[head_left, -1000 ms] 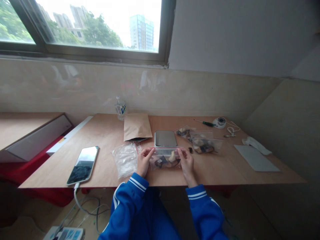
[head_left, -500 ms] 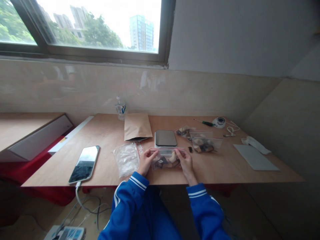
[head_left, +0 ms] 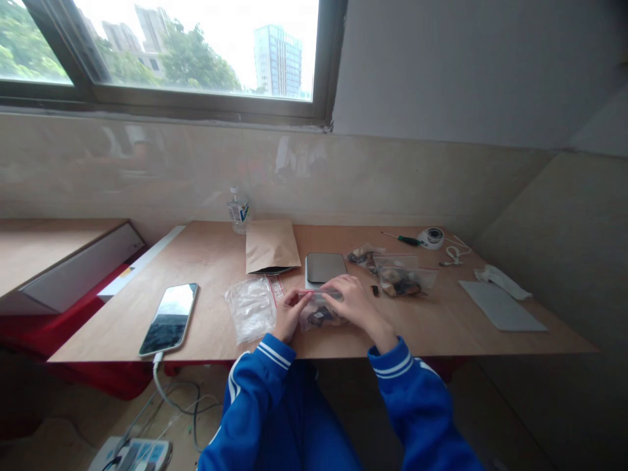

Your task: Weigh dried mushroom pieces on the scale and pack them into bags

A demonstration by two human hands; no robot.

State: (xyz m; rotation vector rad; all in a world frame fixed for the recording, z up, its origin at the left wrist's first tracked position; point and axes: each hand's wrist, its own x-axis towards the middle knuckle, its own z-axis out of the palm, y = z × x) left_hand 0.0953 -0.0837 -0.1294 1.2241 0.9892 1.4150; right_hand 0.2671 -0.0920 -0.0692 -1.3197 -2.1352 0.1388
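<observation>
A clear zip-lock bag [head_left: 318,318] with dark and pale pieces inside lies at the near side of the table. My left hand [head_left: 290,311] pinches the left end of its red-lined top edge. Across the same edge reaches my right hand [head_left: 354,299], its fingers closed on the seal close to the left hand and covering the bag's right part. Just behind is a small flat scale [head_left: 326,267], partly hidden by my right hand. A stack of clear plastic bags [head_left: 250,311] rests beside my left hand.
Filled zip-lock bags [head_left: 403,281] and a small dark piece [head_left: 375,290] lie to the right. A brown paper pouch [head_left: 273,245], a bottle [head_left: 238,210] and a charging phone [head_left: 169,319] are leftward. A screwdriver [head_left: 408,241], white camera [head_left: 434,238] and white sheet [head_left: 500,306] sit farther right.
My right hand has moved left along the bag's top edge, from its right end to near my left hand. The left hand keeps its pinch.
</observation>
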